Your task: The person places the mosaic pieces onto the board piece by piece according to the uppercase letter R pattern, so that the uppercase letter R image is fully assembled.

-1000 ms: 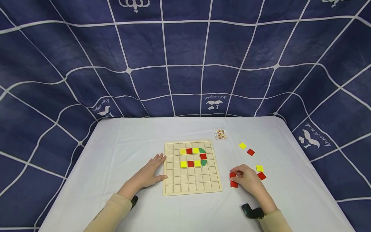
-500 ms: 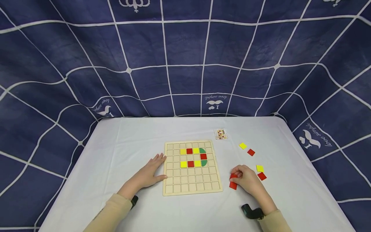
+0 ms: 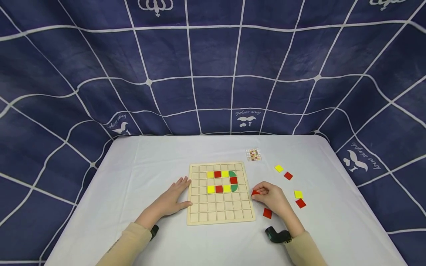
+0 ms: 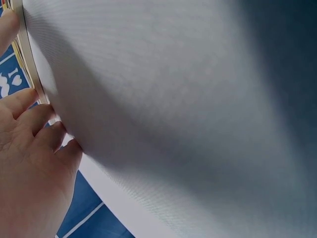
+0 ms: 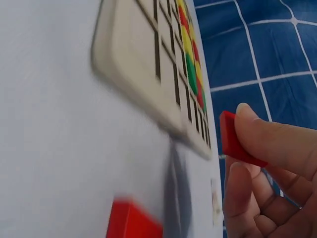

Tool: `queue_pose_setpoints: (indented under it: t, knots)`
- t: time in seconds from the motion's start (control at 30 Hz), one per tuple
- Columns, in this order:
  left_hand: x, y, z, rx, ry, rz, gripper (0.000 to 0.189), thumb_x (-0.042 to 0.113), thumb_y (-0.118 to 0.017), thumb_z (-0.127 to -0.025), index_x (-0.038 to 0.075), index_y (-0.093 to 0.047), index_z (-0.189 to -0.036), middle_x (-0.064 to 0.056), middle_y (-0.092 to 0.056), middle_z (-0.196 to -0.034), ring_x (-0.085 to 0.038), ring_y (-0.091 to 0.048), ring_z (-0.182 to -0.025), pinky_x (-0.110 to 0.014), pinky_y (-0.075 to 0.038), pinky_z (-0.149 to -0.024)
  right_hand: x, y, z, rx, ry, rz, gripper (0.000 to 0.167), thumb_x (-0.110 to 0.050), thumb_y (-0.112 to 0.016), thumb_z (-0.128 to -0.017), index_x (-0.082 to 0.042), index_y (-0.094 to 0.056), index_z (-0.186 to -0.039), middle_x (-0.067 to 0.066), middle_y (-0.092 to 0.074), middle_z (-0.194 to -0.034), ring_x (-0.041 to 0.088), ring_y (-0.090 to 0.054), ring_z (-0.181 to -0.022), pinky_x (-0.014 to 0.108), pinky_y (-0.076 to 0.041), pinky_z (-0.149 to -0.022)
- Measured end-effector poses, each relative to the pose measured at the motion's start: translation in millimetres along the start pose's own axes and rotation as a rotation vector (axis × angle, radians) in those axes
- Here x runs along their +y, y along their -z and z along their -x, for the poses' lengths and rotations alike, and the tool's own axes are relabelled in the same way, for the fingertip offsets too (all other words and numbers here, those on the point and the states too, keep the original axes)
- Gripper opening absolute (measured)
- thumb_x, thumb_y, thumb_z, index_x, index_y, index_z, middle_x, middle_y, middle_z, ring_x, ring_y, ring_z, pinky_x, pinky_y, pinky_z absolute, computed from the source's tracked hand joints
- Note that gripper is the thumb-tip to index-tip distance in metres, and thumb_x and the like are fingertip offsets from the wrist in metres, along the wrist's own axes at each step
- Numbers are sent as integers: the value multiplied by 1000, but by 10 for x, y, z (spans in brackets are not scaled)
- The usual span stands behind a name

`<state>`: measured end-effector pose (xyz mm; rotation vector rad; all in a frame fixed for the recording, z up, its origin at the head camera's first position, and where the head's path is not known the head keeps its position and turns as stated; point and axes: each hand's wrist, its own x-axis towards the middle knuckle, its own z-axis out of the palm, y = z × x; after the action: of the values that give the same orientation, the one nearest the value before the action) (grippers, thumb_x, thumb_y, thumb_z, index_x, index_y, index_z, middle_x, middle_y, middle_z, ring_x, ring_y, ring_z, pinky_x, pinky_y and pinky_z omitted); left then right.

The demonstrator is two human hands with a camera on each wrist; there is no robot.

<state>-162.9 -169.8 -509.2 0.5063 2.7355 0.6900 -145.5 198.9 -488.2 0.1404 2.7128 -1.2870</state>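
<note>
Thumb and fingers of my right hand [image 3: 273, 197] pinch a red square tile [image 5: 231, 139] just off the right edge of a wooden grid board [image 3: 219, 212]. Another red tile [image 3: 267, 213] lies on the table below that hand. On the board, yellow and red squares with two green quarter-round tiles [image 3: 232, 173] form a shape with its left side unfilled. My left hand [image 3: 169, 197] lies flat with fingers spread, its fingertips and thumb touching the board's left edge. The left wrist view shows those straight fingers [image 4: 37, 116] against the edge.
To the right lie loose tiles: a yellow one [image 3: 279, 168] near a red one [image 3: 288, 176], and a yellow one [image 3: 298, 194] beside a red one [image 3: 301, 203]. A small printed pattern card [image 3: 253, 154] lies beyond the board's upper right corner. White cloth covers the table [image 3: 149, 155].
My right hand has lifted one red tile off the spot by the other and carried it left and up towards the board. The second red tile stays behind. The left hand has not moved.
</note>
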Motion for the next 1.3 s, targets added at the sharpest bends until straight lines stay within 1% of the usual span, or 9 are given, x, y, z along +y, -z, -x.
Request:
queue_pose_setpoints:
  t: [0.23,0.37,0.5,0.63,0.77,1.0,1.3]
  knots:
    - [5,7,18,11,-10,6,83,37,-72,-88,5,-33,-153,-13,-24,-163,-31,-17,-152,-50,-19,-124,-204,-225,-192,-63,11,-179,21,-14,-83,-79,-9,-71,-95,1,-67,-82,13,-57,-73,18,-50,-61]
    - [4,10,20,10,-8,3,83,37,-72,-88,6,-32,-154,-13,-23,-163,-31,-16,-153,-50,-19,-124,-346,-374,-312,-86,30,-221,19,-14,-82,-80,-10,-72,-95,0,-70,-84,12,-61,-73,20,-52,-63]
    - [4,10,19,7,-3,1,83,38,-72,-89,5,-32,-154,-13,-23,-163,-31,-16,-153,-50,-19,-124,-490,-541,-413,-103,72,-212,15,-13,-79,-83,-10,-73,-96,0,-72,-87,10,-64,-74,23,-54,-67]
    - [4,7,18,13,1,-3,83,38,-72,-88,5,-33,-153,-13,-24,-163,-31,-17,-152,-50,-19,-124,-600,-702,-498,-111,130,-178,13,-14,-78,-84,-12,-74,-96,-1,-73,-89,9,-65,-77,23,-55,-71]
    - [4,3,16,7,1,2,83,37,-72,-89,5,-32,-154,-12,-23,-163,-31,-16,-153,-49,-19,-125,-659,-820,-554,-115,157,-176,13,-14,-78,-85,-12,-74,-97,0,-74,-89,9,-66,-77,24,-55,-71]
    - [17,19,32,8,0,12,83,36,-73,-88,5,-33,-153,-12,-24,-163,-31,-17,-153,-51,-20,-124,-714,-956,-617,-114,171,-156,11,-9,-76,-85,-11,-74,-96,3,-73,-90,10,-62,-73,22,-53,-66]
    - [10,15,30,9,-1,11,82,36,-73,-88,5,-33,-153,-12,-24,-163,-31,-16,-153,-50,-19,-124,-746,-1031,-619,-120,200,-107,9,-9,-76,-85,-11,-73,-94,2,-73,-89,8,-64,-76,23,-55,-70]
